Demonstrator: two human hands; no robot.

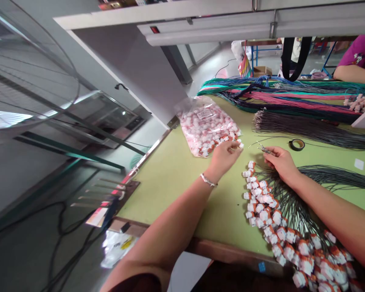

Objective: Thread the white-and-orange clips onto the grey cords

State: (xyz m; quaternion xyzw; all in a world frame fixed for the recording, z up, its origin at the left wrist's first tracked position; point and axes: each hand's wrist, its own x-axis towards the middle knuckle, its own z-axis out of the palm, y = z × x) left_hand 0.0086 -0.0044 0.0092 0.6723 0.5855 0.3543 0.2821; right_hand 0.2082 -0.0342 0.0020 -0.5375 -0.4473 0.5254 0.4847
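Note:
My left hand (225, 159) is closed in a pinch at the front of a clear plastic bag (187, 132), with a small white-and-orange connector housing (241, 144) at its fingertips. The bag is full of similar housings. To the right, my right hand (278, 161) pinches several thin dark wires (264, 149), their metal-tipped ends pointing left. Below that hand lies a large bunch of finished-looking wires with white-and-orange connectors (264, 215) on their ends, spilling over the table's front edge. My right forearm passes over part of this bunch.
On the green table (164, 182) are a roll of black tape (297, 144), a bundle of dark wires (316, 129) and coloured wire bundles (292, 95) at the back. A metal-pronged rack (109, 194) sits at the left edge. Another person's sleeve (359, 52) shows at far right.

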